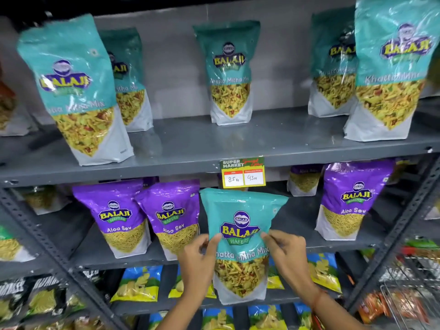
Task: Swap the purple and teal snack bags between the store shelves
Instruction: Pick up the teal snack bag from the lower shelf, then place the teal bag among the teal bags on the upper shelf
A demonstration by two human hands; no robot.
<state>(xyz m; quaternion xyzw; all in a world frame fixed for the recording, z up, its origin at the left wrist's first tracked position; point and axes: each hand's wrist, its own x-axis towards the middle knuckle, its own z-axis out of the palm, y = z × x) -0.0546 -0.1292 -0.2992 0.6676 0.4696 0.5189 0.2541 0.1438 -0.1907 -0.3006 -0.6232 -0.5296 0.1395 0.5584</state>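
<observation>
I see both hands, left hand and right hand, pinching one teal bag beside the purple bags.

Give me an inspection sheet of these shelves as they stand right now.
Surface: grey metal upper shelf, bare patch mid-front.
Job's things: held teal bag in front of the purple row; teal bags stand above; purple bags below.
Clutter: price tag on the shelf edge.
Grippers: left hand and right hand pinch the held bag's sides.
Cables: nothing seen.
Surroundings: blue-and-yellow packets lower down; wire basket at right.
</observation>
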